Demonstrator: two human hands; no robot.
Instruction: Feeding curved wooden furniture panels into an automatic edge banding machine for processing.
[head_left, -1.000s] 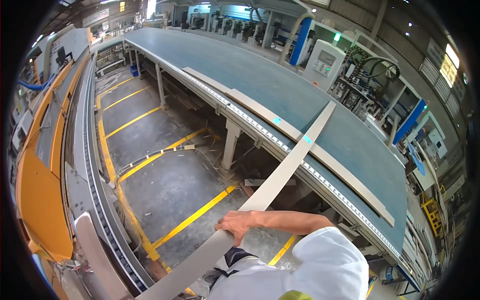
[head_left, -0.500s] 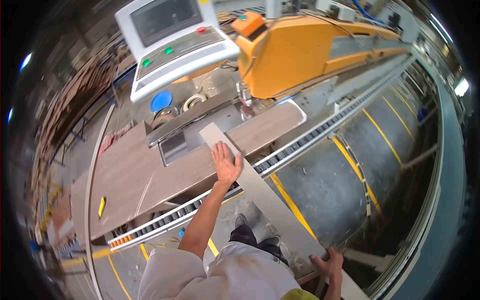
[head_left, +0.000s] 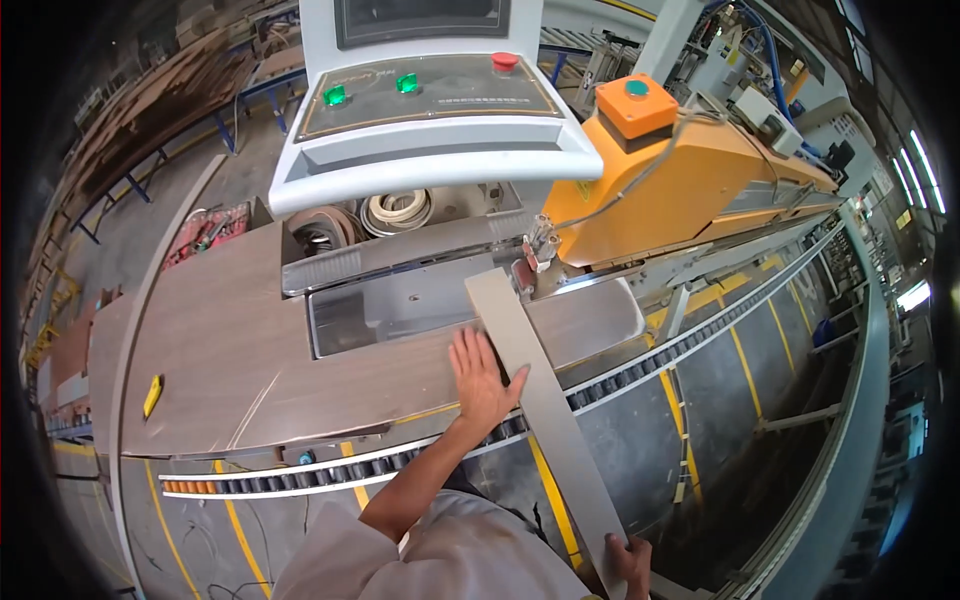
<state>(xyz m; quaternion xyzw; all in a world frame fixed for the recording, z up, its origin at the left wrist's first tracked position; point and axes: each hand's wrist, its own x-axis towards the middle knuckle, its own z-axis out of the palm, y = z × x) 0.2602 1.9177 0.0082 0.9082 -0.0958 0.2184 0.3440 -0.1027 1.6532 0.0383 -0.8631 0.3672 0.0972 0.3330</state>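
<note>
A long narrow grey-beige board (head_left: 545,400) runs from the worktable down toward my body, its far end over the metal plate (head_left: 400,300) set in the table. My left hand (head_left: 485,388) lies at the board's left edge, fingers stretched out on the brown tabletop (head_left: 350,385) and thumb reaching over the board. Near my body, my right hand (head_left: 628,562) grips the board's near end by its right edge, thumb on top and the other fingers partly hidden. Just beyond the board's far end stands a small metal fitting (head_left: 540,245) on the machine.
A control panel (head_left: 430,110) with buttons overhangs the table. Behind it at the right is an orange machine housing (head_left: 650,205). A roller rail (head_left: 350,468) runs along the table's front. A yellow cutter knife (head_left: 153,396) and coiled edging strip (head_left: 397,212) lie at the left and back.
The view has turned and come nearer the control panel. My left hand has slid off the board's top to its left edge. My right hand still grips the near end.
</note>
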